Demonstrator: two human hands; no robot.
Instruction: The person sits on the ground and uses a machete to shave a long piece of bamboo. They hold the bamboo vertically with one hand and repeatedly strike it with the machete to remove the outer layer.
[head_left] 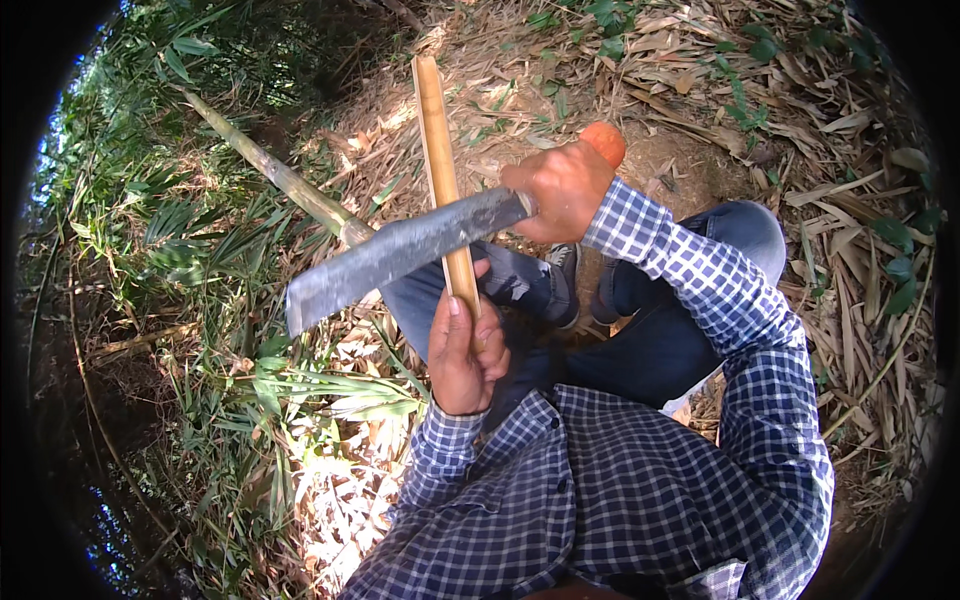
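My left hand (467, 350) is closed round the lower end of a split bamboo strip (436, 130), thumb along its pale inner face. The strip stands out away from me, its far end free. In my right hand (568, 190) is a machete (390, 258), gripped by its handle, whose orange end (604, 143) shows past my fist. The broad grey blade lies across the strip, over its middle, and reaches out to the left. Whether the edge touches the bamboo I cannot tell. The blade looks slightly blurred.
My bent legs in dark jeans (650, 350) are under my hands, with a shoe (563, 275) beyond. A long bamboo pole (270, 170) slants from my knee to the far left. Dry leaves (850, 330) cover the ground, and green foliage (190, 230) stands at the left.
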